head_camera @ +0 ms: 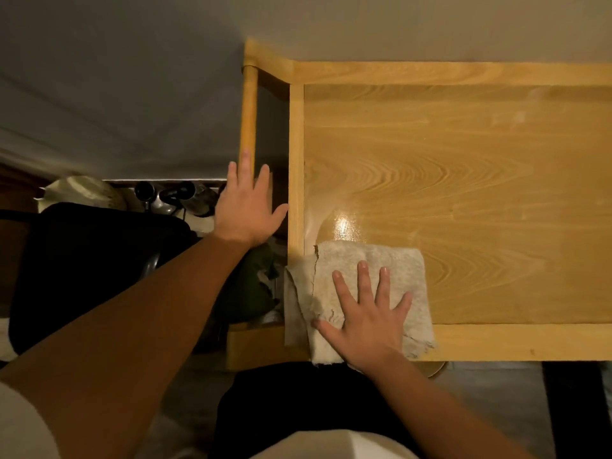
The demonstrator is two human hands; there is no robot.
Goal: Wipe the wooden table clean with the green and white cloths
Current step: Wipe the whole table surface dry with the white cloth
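The wooden table (pixel 463 180) fills the right half of the head view, with a raised light-wood rim. A white cloth (pixel 390 260) lies at its near left corner, partly hanging over the left and front edges. My right hand (pixel 367 313) presses flat on the cloth with fingers spread. A wet shiny patch (pixel 341 226) sits just beyond the cloth. My left hand (pixel 246 207) hovers open, left of the table's edge, holding nothing. A dark green cloth (pixel 248 286) lies bunched below the table's left side.
A wooden post (pixel 248 111) and shelf frame stand left of the table. Dark bags (pixel 92 266) and metal kitchenware (pixel 162 197) sit on the floor at left. A pale wall runs behind the table. A round disc (pixel 433 367) peeks out under the front edge.
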